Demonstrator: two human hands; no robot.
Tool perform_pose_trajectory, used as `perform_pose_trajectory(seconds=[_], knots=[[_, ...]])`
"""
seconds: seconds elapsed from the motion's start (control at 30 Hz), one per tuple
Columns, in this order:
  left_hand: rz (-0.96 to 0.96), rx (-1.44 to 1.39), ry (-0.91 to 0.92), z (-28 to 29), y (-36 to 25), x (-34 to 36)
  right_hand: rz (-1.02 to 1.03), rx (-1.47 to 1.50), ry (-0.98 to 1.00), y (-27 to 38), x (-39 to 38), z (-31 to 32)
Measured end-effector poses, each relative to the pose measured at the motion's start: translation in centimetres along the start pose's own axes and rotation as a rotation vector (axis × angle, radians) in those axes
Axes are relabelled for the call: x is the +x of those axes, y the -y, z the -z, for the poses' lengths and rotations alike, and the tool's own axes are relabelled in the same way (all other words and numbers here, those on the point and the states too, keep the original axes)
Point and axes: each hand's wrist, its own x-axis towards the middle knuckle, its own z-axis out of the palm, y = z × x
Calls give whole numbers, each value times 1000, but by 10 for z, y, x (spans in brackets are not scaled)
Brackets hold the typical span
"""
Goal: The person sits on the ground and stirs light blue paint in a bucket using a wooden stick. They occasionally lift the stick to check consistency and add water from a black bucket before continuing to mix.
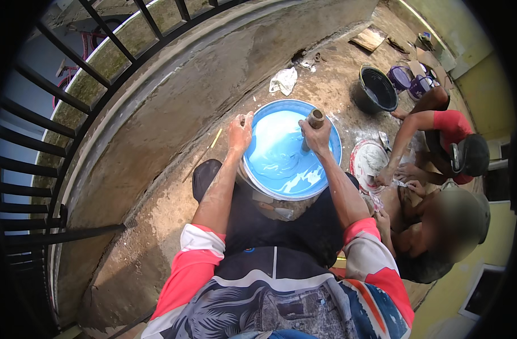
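A large bucket (292, 194) of light blue paint (272, 152) sits between my knees. My left hand (240, 131) is closed at its left rim. My right hand (316, 137) grips a thick brownish stick (316, 117), whose lower end is in the swirled paint toward the bucket's right side. A thin yellowish stick (216, 137) lies on the ground left of the bucket, and a white crumpled rag (282, 82) lies beyond it.
Two people (462, 147) (450, 226) crouch at my right around a tub of white paste (371, 158). A black bucket (374, 90), purple pails (400, 79) and a board (368, 39) stand or lie farther back. A low wall (174, 101) and black railing (55, 141) border my left.
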Motion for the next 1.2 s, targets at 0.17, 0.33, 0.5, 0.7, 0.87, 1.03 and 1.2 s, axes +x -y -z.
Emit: perform_pose_trajectory(seconds=[0.17, 0.33, 0.5, 0.7, 0.87, 1.03, 1.2], knots=[[3, 2, -5, 2, -4, -2, 200, -23, -210, -6, 37, -34], [10, -16, -10, 0, -5, 1, 14, 291, -200, 1, 33, -76], [7, -15, 5, 2, -1, 2, -204, 612, 127, 22, -22, -68], [-15, -5, -18, 1, -4, -2, -177, 208, 188, 20, -20, 3], [-26, -22, -30, -1, -1, -1, 41, -48, -112, -7, 23, 6], [-34, 10, -23, 1, -5, 0, 132, 45, -300, -3, 48, -46], [-43, 14, -47, -3, -2, 2, -63, 433, -193, 15, 10, -93]])
